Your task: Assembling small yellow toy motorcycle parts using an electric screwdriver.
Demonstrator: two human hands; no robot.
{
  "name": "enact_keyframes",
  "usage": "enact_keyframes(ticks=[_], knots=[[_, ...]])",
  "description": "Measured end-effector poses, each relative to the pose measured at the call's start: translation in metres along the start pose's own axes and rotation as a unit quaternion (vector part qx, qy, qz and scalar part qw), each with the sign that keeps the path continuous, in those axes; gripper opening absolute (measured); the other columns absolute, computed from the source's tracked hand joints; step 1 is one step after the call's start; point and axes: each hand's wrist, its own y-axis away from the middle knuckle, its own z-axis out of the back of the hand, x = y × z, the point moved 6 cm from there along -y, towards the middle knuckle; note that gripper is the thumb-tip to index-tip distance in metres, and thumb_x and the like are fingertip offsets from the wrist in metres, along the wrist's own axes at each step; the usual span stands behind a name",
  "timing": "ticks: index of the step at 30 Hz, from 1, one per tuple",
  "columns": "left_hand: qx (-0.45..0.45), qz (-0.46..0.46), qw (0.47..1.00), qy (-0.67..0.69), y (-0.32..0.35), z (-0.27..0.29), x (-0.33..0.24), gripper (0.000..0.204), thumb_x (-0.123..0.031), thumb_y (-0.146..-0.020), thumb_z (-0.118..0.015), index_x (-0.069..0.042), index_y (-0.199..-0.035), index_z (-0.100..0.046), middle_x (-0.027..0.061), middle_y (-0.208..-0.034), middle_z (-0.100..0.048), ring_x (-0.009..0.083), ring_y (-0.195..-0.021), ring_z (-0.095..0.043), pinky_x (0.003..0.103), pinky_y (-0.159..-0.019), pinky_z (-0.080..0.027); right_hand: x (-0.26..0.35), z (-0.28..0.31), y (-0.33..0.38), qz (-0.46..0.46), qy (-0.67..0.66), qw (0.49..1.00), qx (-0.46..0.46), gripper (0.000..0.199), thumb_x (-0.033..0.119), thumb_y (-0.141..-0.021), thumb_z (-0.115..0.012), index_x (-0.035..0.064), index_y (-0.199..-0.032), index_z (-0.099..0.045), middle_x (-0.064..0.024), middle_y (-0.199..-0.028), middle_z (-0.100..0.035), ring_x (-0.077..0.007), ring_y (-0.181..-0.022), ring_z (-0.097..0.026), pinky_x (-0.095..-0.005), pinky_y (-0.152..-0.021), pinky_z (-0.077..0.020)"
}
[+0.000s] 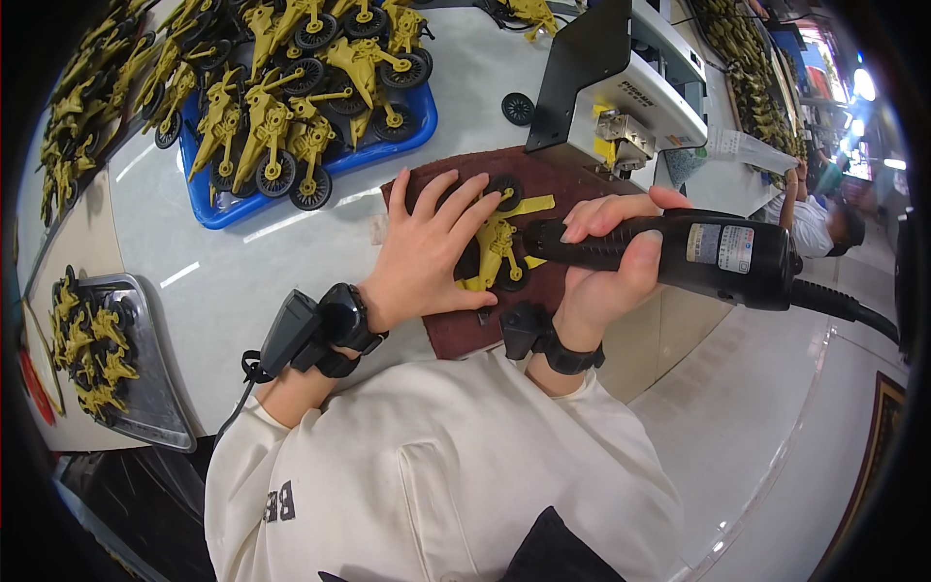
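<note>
My left hand (427, 247) lies flat with spread fingers on a yellow toy vehicle with black wheels (497, 244), pinning it to a dark red cloth mat (456, 330). My right hand (606, 262) grips a black electric screwdriver (679, 254), held sideways with its tip at the toy's middle. A cable runs off to the right from the tool's end. Both wrists carry black strapped devices.
A blue tray (218, 209) piled with several yellow wheeled toys sits at the back left. A metal tray (145, 388) with more yellow parts is at the left edge. A black and white machine (621, 87) stands behind the mat, a loose black wheel (517, 108) beside it. Another person (815, 218) sits at the right.
</note>
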Motion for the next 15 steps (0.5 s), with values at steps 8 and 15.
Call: enact_keyframes(ticks=[8, 15], knots=[[0.001, -0.003, 1.000, -0.004, -0.001, -0.001, 0.000, 0.098, -0.052, -0.052, -0.079, -0.013, -0.135, -0.043, 0.0079, -0.140, -0.041, 0.0324, -0.128, -0.035, 0.060, -0.107, -0.013, -0.009, -0.004, 0.002, -0.002, 0.001, 0.998, 0.057, 0.046, 0.034, -0.085, -0.061, 0.0052, -0.115, -0.041, -0.0098, -0.069, -0.053, -0.0204, -0.051, -0.051, -0.0351, -0.051, -0.0446], [0.004, 0.004, 1.000, -0.007, -0.002, 0.001, 0.001, 0.097, -0.052, -0.052, -0.078, -0.013, -0.134, -0.044, 0.0083, -0.139, -0.041, 0.0328, -0.128, -0.035, 0.059, -0.108, -0.013, 0.034, 0.021, -0.023, 0.100, -0.016, 0.995, -0.022, 0.045, 0.037, -0.087, -0.058, 0.0065, -0.117, -0.044, -0.0079, -0.066, -0.055, -0.0187, -0.051, -0.052, -0.0350, -0.051, -0.0437]])
